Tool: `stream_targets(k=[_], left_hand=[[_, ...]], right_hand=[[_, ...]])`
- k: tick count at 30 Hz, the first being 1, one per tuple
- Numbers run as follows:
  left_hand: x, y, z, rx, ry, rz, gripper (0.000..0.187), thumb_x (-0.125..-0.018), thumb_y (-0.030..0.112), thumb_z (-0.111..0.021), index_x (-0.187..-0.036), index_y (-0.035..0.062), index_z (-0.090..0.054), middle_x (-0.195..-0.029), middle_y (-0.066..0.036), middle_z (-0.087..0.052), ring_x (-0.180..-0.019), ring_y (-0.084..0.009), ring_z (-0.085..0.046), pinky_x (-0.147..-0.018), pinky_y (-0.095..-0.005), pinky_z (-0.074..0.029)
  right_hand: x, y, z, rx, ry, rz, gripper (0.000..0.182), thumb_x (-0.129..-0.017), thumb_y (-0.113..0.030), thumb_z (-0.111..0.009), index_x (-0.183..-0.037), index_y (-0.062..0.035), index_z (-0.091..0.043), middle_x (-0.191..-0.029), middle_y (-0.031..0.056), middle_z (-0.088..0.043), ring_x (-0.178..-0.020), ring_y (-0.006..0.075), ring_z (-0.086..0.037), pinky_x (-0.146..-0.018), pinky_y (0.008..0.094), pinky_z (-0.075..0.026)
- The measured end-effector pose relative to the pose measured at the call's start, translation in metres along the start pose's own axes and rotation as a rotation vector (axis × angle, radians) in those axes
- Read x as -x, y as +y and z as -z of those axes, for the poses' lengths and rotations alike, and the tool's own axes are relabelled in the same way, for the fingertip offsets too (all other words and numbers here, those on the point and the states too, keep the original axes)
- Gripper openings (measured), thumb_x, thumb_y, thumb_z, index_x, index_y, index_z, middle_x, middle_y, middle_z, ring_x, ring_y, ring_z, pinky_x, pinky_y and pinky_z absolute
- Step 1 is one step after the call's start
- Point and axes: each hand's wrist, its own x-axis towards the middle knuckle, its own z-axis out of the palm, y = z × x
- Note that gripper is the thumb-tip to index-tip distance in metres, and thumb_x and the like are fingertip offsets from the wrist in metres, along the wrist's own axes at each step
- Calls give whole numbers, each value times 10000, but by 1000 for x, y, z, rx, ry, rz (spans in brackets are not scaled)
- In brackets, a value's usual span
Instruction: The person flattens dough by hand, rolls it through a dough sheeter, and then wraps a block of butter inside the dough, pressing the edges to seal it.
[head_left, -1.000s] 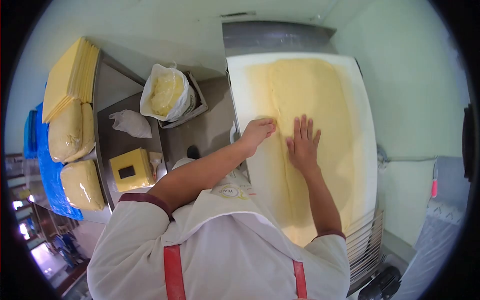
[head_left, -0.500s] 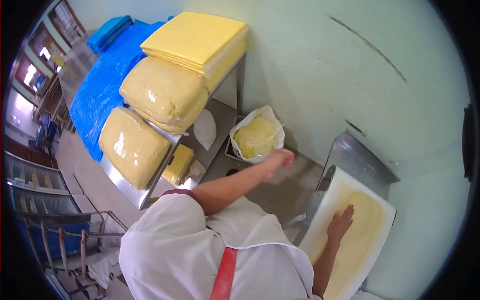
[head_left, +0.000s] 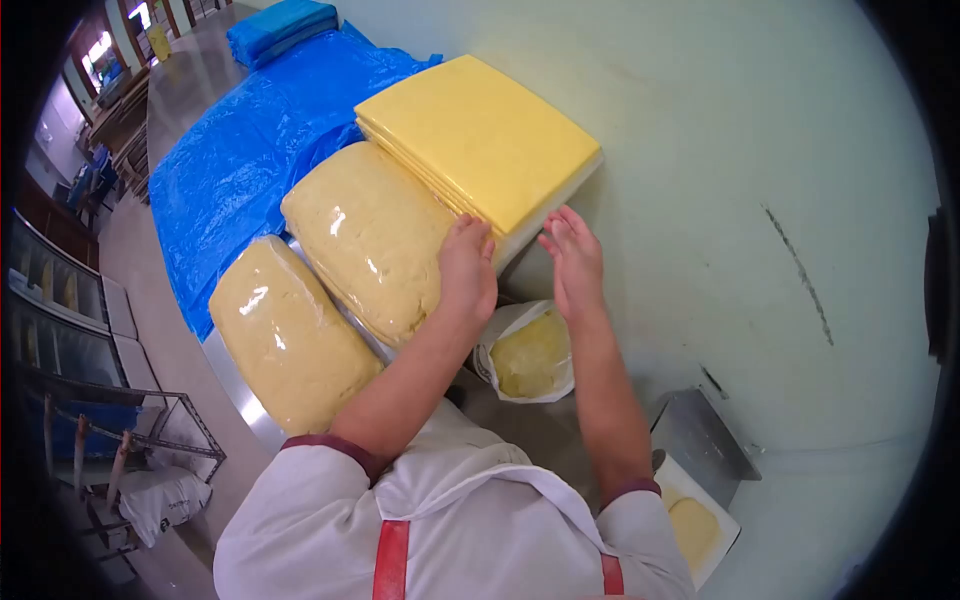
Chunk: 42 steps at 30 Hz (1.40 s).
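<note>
My left hand (head_left: 468, 265) is at the near edge of the stack of yellow sheets (head_left: 480, 140), beside the larger wrapped dough block (head_left: 370, 235); its fingers are bent and whether they grip a sheet cannot be made out. Just to the right, my right hand (head_left: 577, 262) is raised near the stack's corner, fingers apart and nothing in them. A second wrapped dough block (head_left: 285, 335) lies on the left, at the table's near end. Below my hands, a white bag (head_left: 530, 360) holds a yellow mass.
Blue plastic sheeting (head_left: 235, 160) covers part of the metal table (head_left: 185, 75), with a folded blue bundle (head_left: 285, 30) at the back. A white tray with dough (head_left: 695, 520) is at the lower right by the wall. A metal rack stands lower left.
The view has turned toward the table. My right hand has left the dough on the white tray, and both hands have come up to the near side of the yellow stack.
</note>
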Motion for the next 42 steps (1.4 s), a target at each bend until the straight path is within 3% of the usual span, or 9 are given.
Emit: stream_targets(k=[9,20,23,26,33,36,39,41,42], left_hand=[[-25,8,-24,59,43,117,311,-870,72,-600,-1172,40,-530,-1069,-26,-581,-980,-142,-536,-876,-315,-401],[-1,-31,-23,-62,-234,124,348,-880,23,-616,-1207,-12,-502,-1148,-94,-593,-1010,-150,-574,-793,-292,-472],[56,-68,19,319,-789,556,469,-934,143,-572,-1369,36,-431,-1333,-101,-536,-1216,-204,-524,-978,-344,-452],[50,-128,28,526,-683,921,607,-979,492,-409,-1473,142,-360,-1491,-106,-396,-1351,-272,-398,-1118,-428,-324],[86,-141,-60,429,-668,981,653,-988,522,-349,-1498,116,-304,-1516,-113,-355,-1384,-282,-345,-1118,-460,-309],[139,-174,-98,506,-1102,1335,724,-977,593,-305,-1510,104,-279,-1547,-142,-287,-1425,-312,-257,-1134,-485,-255],[272,-189,-121,196,-1018,1316,727,-981,582,-289,-1498,71,-287,-1518,-182,-319,-1390,-317,-323,-1132,-479,-261],[330,-230,-104,-271,-848,1501,681,-999,536,-301,-1460,37,-342,-1449,-213,-408,-1320,-336,-425,-1090,-463,-343],[345,-255,-87,-128,-980,1845,669,-996,536,-329,-1422,24,-389,-1398,-201,-465,-1258,-334,-481,-1060,-469,-378]], right_hand=[[-82,-1,-6,-484,231,-398,349,-924,-76,-564,-1241,39,-473,-1150,119,-554,-1044,230,-549,-897,383,-464],[-82,-19,21,-176,19,-121,394,-860,-35,-645,-1214,56,-497,-1168,147,-599,-1045,256,-609,-919,384,-501],[-14,-43,66,-122,15,-73,446,-847,-50,-660,-1239,68,-482,-1179,146,-600,-1025,238,-623,-901,374,-512],[81,-53,123,-119,95,-110,518,-820,-55,-683,-1276,39,-455,-1168,125,-601,-1032,229,-625,-892,359,-519],[350,-64,242,-151,558,85,598,-778,-74,-727,-1296,13,-441,-1171,122,-601,-1058,227,-622,-902,350,-521],[466,-69,236,-214,734,247,623,-789,-73,-716,-1329,20,-418,-1218,135,-581,-1090,223,-604,-918,351,-510],[554,-69,208,-356,1022,524,624,-813,-60,-686,-1358,23,-395,-1241,126,-571,-1114,222,-589,-938,347,-494],[616,-58,212,-373,1228,649,614,-829,-49,-662,-1374,17,-387,-1256,117,-565,-1131,221,-578,-954,340,-480],[648,-44,219,-346,1323,644,605,-837,-44,-651,-1378,12,-386,-1263,113,-562,-1140,220,-572,-962,336,-471]])
